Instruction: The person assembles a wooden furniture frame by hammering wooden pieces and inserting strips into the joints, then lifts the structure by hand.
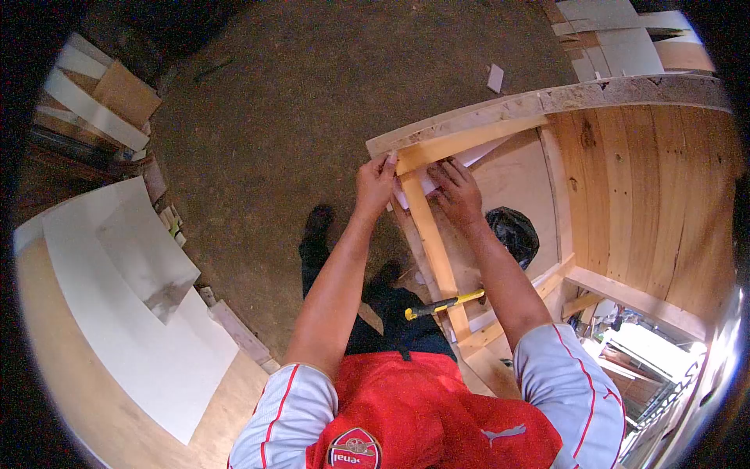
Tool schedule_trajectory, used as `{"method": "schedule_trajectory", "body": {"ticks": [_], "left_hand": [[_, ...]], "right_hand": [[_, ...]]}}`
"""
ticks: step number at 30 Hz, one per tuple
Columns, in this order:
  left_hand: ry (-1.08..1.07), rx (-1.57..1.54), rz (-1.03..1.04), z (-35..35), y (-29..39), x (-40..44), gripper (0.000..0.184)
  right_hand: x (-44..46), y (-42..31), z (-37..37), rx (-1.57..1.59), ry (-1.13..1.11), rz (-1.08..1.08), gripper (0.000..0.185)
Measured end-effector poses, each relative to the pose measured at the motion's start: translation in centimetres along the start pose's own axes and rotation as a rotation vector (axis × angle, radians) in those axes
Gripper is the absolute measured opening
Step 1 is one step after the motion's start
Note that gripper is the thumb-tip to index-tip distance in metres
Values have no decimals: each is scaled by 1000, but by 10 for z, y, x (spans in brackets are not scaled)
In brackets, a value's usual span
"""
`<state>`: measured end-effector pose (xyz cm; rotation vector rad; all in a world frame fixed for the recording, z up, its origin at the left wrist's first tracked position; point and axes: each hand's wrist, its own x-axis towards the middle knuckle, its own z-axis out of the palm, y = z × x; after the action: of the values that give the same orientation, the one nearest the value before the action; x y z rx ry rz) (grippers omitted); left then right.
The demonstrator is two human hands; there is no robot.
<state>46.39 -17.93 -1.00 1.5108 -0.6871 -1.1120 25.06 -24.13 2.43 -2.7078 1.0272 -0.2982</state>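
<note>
A wooden frame (432, 234) of pale strips stands in front of me, joined to a panel of boards. At its near left corner my left hand (378, 184) pinches the edge, fingers closed; what lies between them is too small to make out. My right hand (458, 191) is inside the frame with curled fingers, at a white sheet or strip (429, 184) tucked by the corner. Its fingertips partly hide what they hold. A yellow and black hammer or similar tool (445, 305) lies across the frame below my hands.
A black plastic bag (513, 237) sits inside the frame. White sheets (148, 305) lie on a board at the left. Stacked wood offcuts (125, 94) are at the upper left, more panels (617, 39) at the upper right. A small white piece (495, 78) lies on the floor.
</note>
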Motion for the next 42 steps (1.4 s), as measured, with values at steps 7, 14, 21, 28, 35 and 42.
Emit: {"method": "schedule_trajectory", "body": {"ticks": [7, 14, 21, 28, 35, 42], "left_hand": [[53, -69, -41, 3, -3, 1, 34], [-41, -374, -110, -5, 0, -1, 40], [-219, -538, -95, -11, -11, 5, 49], [-182, -393, 71, -6, -22, 3, 54], [-256, -344, -26, -17, -19, 16, 53], [-521, -208, 5, -44, 5, 54, 46]], "right_hand": [[7, -9, -3, -50, 34, -3, 59], [40, -60, -12, 127, 105, 141, 84], [76, -56, -1, 106, 89, 186, 85], [74, -51, 25, 91, 199, 145, 91], [86, -89, -1, 107, 140, 310, 78], [62, -111, -7, -151, 101, 539, 49]]}}
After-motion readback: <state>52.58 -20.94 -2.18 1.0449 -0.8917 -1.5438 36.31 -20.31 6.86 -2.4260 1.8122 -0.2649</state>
